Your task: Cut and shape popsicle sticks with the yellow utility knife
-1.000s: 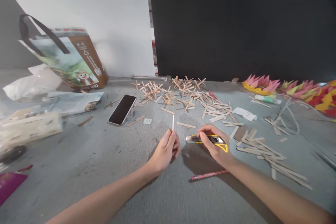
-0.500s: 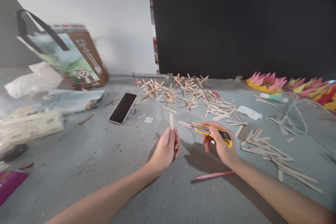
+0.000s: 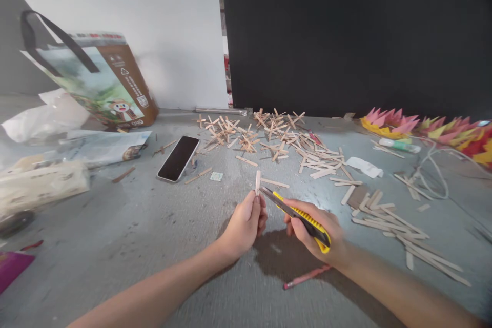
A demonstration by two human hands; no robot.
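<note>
Left hand (image 3: 245,224) closed in a pinch around the lower end of a short wooden stick (image 3: 258,183), thumb and fingertips pressed together, stick held upright above the grey floor (image 3: 154,246). Right hand (image 3: 313,229) wrapped tight around a yellow utility knife (image 3: 295,211), fingers curled over the handle, blade end angled up and to the left. Knife tip just beside the stick, close to its lower part right above the left fingertips; actual contact between blade and wood impossible to tell. Both hands near each other, low in the centre of the view, forearms reaching in from the bottom edge.

Pink pencil (image 3: 306,277) lying flat on the floor just below the right wrist, apart from both hands. Loose sticks (image 3: 388,223) scattered to the right of the right hand. Heap of glued stick crosses (image 3: 265,133) farther out, beyond both hands, near the black panel (image 3: 346,36). Dark phone (image 3: 178,158) face up on the floor, off to the left of the held stick and well apart from it. Printed paper bag (image 3: 96,82) leaning at far left by the white wall. Pink and yellow paper flowers (image 3: 388,122) along the right, beside a coil of white cable (image 3: 430,174).
</note>
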